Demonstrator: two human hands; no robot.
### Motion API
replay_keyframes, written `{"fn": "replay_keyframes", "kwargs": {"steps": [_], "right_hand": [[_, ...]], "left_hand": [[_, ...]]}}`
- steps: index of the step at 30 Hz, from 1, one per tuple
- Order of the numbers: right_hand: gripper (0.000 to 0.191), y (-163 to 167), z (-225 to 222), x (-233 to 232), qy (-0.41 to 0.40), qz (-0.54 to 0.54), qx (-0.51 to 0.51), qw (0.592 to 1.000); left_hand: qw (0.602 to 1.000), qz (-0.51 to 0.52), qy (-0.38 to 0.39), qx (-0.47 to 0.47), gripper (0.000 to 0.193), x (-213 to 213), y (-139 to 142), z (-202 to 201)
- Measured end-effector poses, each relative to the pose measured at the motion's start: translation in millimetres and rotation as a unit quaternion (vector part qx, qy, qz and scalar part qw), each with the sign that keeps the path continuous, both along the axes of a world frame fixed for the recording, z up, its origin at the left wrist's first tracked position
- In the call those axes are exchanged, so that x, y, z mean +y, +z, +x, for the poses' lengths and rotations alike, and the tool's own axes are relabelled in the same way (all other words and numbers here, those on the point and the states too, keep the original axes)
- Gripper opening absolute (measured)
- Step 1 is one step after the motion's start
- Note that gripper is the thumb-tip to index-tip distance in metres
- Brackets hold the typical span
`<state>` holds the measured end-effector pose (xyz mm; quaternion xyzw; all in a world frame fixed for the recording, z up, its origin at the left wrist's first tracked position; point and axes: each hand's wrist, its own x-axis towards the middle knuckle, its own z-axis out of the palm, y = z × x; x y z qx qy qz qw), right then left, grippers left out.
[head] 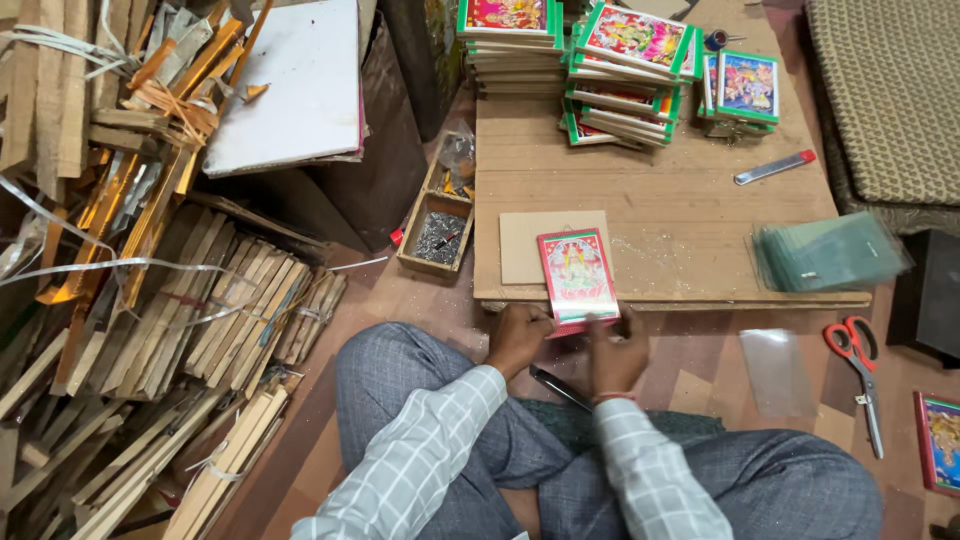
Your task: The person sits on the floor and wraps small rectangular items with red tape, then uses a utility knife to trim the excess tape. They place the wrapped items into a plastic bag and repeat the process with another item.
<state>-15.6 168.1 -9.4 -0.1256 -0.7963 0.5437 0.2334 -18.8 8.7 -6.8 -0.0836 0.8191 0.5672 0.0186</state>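
A small picture with a red frame (577,275) lies at the near edge of a low wooden board (660,205), overhanging it a little. My left hand (518,337) grips its near left corner and my right hand (615,350) grips its near right edge. A plain brown backing card (520,245) lies under and to the left of the picture. A dark flat tool (558,387) rests on my lap below the hands.
Stacks of green-framed pictures (625,70) stand at the board's far end, with a utility knife (775,167) and a pile of glass panes (830,252) to the right. Red scissors (858,355) lie on the floor. A box of nails (437,235) and wooden strips (200,330) sit left.
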Motion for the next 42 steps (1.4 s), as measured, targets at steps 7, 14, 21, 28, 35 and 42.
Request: {"fn": "replay_keyframes", "kwargs": {"steps": [7, 14, 21, 28, 35, 42], "right_hand": [[0.071, 17.5, 7.6, -18.7, -0.017, 0.091, 0.033, 0.995], [0.016, 12.9, -21.8, 24.5, 0.002, -0.224, -0.023, 0.974], [0.021, 3.8, 10.2, 32.3, 0.16, 0.198, -0.273, 0.928], [0.023, 17.0, 39.2, 10.2, 0.296, 0.427, -0.41, 0.75], [0.021, -2.4, 26.5, 50.2, 0.154, 0.011, -0.402, 0.902], [0.024, 20.1, 76.7, 53.2, 0.069, -0.185, -0.152, 0.968]], "left_hand": [[0.998, 0.051, -0.006, 0.039, 0.019, 4.7, -15.1, -1.9], [0.998, 0.047, 0.021, -0.019, 0.021, 10.5, -10.7, -2.7], [0.996, 0.067, 0.054, -0.008, 0.018, 13.6, -9.4, -6.2], [0.995, 0.083, 0.043, 0.027, 0.02, 21.9, -23.3, -11.6], [0.998, 0.038, 0.057, 0.015, 0.017, 21.9, -18.1, -15.6], [0.996, 0.051, 0.054, 0.046, 0.015, 23.1, -16.9, -16.9]]}}
